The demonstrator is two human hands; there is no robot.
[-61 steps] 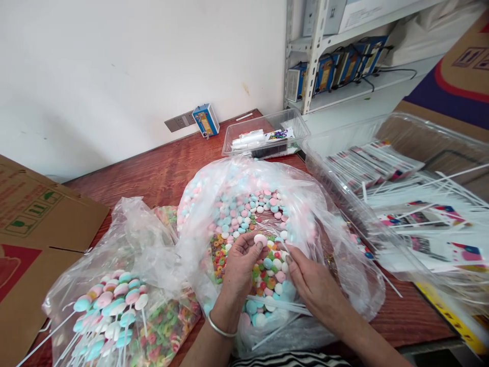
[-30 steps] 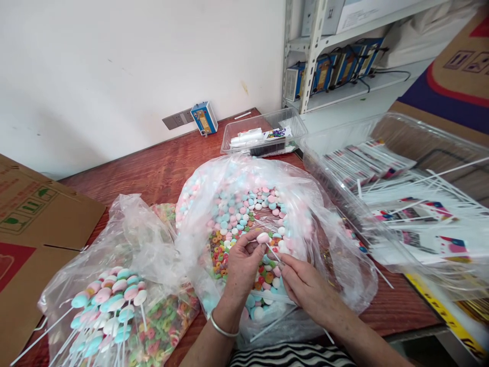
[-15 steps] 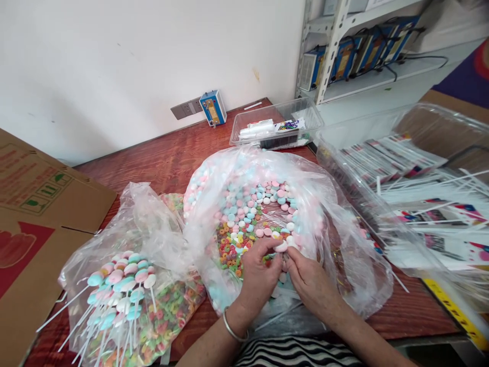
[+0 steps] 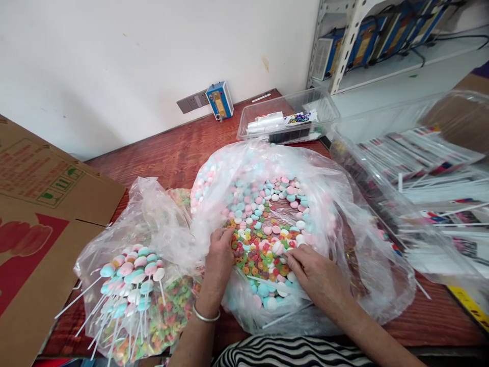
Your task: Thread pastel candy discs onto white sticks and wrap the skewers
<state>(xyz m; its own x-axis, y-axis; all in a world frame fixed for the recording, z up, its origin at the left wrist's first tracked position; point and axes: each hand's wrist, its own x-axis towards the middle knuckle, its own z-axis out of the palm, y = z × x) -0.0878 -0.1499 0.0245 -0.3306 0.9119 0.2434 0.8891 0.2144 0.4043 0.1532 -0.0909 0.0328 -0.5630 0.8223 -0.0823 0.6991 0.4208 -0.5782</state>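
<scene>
My left hand (image 4: 219, 257) is at the left edge of a heap of small fruit-coloured ring candies (image 4: 254, 257), its fingers curled down into them; what they hold, if anything, is hidden. The fingers of my right hand (image 4: 319, 272) are pinched together at the heap's right side. A pink-and-white candy (image 4: 278, 248) shows just beyond those fingertips, and any stick on it is too small to make out. Pink, blue and white button-shaped candies (image 4: 244, 199) lie around the rings in a large, opened clear plastic bag (image 4: 317, 173).
At left, several candies on white sticks (image 4: 132, 278) lie on a bag of ring candies (image 4: 171, 311), beside a cardboard box (image 4: 42, 204). A clear tray (image 4: 244, 130) stands behind. To the right, a clear bin (image 4: 367, 188) holds white sticks and printed cards.
My hands have come apart: the left moved left to the ring candies' edge, while the right stayed near the pile's right side. The whole view has shifted slightly.
</scene>
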